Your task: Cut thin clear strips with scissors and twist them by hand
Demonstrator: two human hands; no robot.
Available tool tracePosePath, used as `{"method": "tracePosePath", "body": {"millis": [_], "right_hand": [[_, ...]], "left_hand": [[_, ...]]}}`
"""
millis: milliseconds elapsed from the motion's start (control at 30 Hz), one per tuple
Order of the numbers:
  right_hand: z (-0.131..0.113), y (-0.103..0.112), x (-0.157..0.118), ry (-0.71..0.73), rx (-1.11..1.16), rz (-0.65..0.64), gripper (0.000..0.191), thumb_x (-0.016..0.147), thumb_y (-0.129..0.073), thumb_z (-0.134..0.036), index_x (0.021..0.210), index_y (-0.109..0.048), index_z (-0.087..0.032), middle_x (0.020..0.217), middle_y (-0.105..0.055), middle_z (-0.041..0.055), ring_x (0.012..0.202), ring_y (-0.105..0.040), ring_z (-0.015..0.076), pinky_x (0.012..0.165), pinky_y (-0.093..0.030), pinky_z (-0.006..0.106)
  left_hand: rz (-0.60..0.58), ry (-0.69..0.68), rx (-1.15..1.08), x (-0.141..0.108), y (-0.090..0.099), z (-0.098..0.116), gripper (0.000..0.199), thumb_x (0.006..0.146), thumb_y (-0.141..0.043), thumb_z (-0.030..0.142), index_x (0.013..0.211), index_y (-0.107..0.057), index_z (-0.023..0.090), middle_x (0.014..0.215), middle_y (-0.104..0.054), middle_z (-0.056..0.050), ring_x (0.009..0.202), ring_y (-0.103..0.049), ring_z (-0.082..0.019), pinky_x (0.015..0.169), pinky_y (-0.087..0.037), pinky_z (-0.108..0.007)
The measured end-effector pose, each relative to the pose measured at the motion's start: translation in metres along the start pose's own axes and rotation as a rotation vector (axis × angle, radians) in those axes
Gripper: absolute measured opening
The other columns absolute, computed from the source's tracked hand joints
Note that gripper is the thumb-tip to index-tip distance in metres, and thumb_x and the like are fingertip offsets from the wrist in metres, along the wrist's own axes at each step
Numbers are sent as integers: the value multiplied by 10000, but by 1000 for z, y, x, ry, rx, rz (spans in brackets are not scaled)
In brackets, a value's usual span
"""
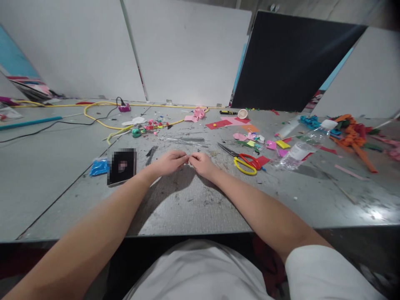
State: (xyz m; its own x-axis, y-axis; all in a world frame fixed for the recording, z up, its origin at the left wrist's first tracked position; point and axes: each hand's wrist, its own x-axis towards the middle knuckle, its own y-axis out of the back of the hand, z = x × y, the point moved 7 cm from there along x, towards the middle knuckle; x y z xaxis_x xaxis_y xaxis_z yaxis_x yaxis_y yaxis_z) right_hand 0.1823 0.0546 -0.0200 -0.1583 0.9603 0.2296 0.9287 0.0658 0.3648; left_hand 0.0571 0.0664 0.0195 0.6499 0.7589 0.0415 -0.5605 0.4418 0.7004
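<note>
Over the middle of the grey table [187, 208], my left hand [171, 161] and my right hand [203, 164] meet at their fingertips. Both are closed in a pinch, and whatever sits between the fingers is too small to make out. Just beyond them lies a bundle of thin metal wires [184, 141]. To the right of my right hand rest scissors [245, 162] with one red and one yellow handle, their dark blades pointing toward the back left. A dark-screened device [126, 166], partly blurred out, lies left of my left hand beside a small blue packet [99, 166].
A clear plastic bottle [301, 152] stands at the right, near bunched orange strips [351, 131]. Colourful scraps [153, 126] and red paper [218, 124] lie toward the back. A yellow cable [104, 123] and a black cord run along the left; upright panels [190, 50] border the far edge.
</note>
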Motion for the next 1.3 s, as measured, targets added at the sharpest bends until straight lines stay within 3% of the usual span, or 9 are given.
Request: {"method": "tracePosePath", "body": {"millis": [367,567,767,1100,1300], "right_hand": [[2,3,0,-6,-118,40,309,845,-511,-407,644,-594,-187,563,-388,-55,627,-404,131,602,-271,289],[-1,-1,0,-31,0,6,266,868,-471,-355,681,-586,-205,599,-464,-40,661,-447,145,634,-321,282],[-2,-4,-1,-20,98,-58,317,884,-467,-413,656,-553,-211,595,-457,-37,653,-441,143,638,-328,284],[-3,1,-2,17,-5,-40,339,856,-478,-456,686,-610,-195,550,-372,-59,587,-379,130,579,-269,289],[-2,3,-2,31,-162,-15,343,849,-503,-431,596,-541,-203,554,-316,-55,598,-355,125,586,-239,298]], "left_hand": [[-3,0,1,0,-1,0,371,917,-510,500,687,-567,215,606,-555,13,603,-529,-160,572,-410,-268],[-6,9,-31,0,0,1,378,936,-494,511,727,-590,211,617,-551,11,605,-530,-162,595,-421,-279],[-20,-11,-67,-1,-1,1,410,950,-495,536,713,-574,211,631,-546,7,620,-535,-162,617,-440,-285],[-35,17,-77,-1,-3,-1,390,930,-519,536,716,-577,215,636,-544,5,614,-528,-160,580,-425,-271],[-44,-34,-60,-1,-4,2,390,915,-535,512,671,-562,209,628,-554,6,615,-527,-155,578,-429,-262]]}}
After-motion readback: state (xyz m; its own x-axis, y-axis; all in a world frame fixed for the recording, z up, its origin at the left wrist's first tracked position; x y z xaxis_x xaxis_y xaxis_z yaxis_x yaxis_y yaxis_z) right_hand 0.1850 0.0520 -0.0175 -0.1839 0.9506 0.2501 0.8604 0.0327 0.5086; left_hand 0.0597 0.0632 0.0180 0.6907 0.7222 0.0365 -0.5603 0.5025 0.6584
